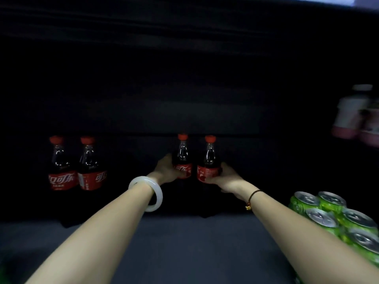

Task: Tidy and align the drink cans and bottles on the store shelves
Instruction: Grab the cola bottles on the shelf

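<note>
Clasping in the left grip (166, 171), fingers curled round the red label, a small upright dark cola bottle with a red cap (183, 156). Clasping likewise in the right grip (227, 179) a second red-capped plastic cola bottle (209, 160), just beside the first, toward the back of the dark grey shelf (174, 253). Well left of the left grip, standing together, two more red-labelled cola bottles (61, 177). Right of the right grip, nearer the camera, packed close, green aluminium cans (328, 214). Behind the left grip, on the wrist, a white bangle (146, 193).
</note>
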The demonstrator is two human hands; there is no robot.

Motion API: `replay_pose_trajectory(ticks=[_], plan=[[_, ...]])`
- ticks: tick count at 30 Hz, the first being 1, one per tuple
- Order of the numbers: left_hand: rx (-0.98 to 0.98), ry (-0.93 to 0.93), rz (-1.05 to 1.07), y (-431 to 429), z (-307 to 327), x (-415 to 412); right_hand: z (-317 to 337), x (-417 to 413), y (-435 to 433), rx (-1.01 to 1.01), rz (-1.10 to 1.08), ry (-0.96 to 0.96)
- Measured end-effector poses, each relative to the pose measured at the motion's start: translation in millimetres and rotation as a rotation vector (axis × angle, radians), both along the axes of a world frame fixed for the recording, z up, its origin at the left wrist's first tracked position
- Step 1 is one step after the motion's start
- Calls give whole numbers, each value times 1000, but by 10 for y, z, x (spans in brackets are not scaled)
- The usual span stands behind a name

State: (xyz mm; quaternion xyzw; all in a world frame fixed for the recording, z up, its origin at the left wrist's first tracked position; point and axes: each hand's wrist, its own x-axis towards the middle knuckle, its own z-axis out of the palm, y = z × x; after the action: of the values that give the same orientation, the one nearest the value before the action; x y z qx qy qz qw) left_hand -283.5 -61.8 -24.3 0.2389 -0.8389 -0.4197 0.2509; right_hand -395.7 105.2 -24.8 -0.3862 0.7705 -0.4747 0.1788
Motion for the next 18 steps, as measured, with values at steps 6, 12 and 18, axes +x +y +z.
replay_pose_trajectory(ticks=[6,12,18], plan=[[-87,-84,-59,183,63,74,61,19,97,55,32,39],[-103,-155,-42,382,81,208,67,104,370,107,39,-27],[-113,-121,-77,699,98,276,61,212,709,114,-8,-96]])
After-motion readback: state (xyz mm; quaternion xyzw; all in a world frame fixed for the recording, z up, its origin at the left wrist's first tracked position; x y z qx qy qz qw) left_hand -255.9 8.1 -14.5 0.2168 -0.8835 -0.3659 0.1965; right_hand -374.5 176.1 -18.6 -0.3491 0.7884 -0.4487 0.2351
